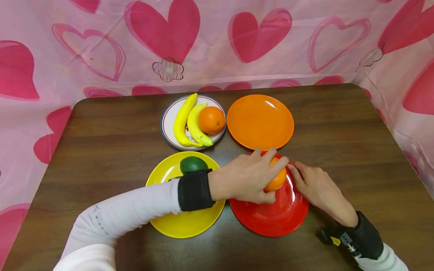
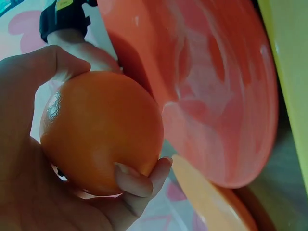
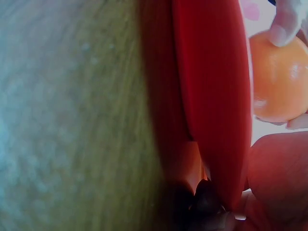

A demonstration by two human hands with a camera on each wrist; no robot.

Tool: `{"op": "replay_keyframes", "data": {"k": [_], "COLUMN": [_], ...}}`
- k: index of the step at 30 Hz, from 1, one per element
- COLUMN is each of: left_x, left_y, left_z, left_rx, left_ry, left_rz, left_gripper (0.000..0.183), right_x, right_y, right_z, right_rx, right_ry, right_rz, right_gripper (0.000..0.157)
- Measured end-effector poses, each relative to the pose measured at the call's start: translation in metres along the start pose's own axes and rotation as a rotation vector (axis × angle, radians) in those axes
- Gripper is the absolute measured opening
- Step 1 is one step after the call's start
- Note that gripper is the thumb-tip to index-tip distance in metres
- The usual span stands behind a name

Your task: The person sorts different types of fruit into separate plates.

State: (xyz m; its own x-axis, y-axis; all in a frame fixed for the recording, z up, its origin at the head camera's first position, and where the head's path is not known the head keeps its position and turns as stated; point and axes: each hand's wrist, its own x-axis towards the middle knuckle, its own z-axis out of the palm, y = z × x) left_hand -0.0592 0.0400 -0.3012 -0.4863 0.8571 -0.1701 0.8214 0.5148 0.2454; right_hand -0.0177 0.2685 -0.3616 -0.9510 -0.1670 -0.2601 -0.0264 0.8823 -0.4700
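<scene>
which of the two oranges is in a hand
The round, glossy orange over the round red plate, gripped by the left hand; the other round orange lies on the white, dark-rimmed plate beside two curved yellow bananas.

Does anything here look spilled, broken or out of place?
Nothing stands out: no spill or damage shows. The left hand holds an orange over the red plate, which the right hand grips. A sleeve hides part of the yellow plate.
</scene>
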Motion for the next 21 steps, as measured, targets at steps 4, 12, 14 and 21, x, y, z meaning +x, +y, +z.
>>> {"op": "replay_keyframes", "data": {"k": [4,12,14,21], "left_x": [0.004,0.012,0.014,0.016], "left_y": [0.003,0.007,0.009,0.013], "left_z": [0.005,0.016,0.019,0.020], "left_rx": [0.016,-0.049,-0.038,0.060], "left_ry": [-0.070,-0.171,-0.178,-0.169], "left_rz": [0.008,0.018,0.029,0.059], "left_gripper": [0.079,0.084,0.082,0.080], "right_x": [0.001,0.000,0.000,0.001], "right_y": [0.000,0.001,0.001,0.000], "right_z": [0.001,0.001,0.002,0.003], "right_rx": [0.001,0.012,0.010,-0.010], "right_ry": [-0.007,-0.007,-0.001,0.016], "right_rz": [0.004,0.006,0.003,-0.002], "right_gripper": [0.039,0.040,0.041,0.041]}}
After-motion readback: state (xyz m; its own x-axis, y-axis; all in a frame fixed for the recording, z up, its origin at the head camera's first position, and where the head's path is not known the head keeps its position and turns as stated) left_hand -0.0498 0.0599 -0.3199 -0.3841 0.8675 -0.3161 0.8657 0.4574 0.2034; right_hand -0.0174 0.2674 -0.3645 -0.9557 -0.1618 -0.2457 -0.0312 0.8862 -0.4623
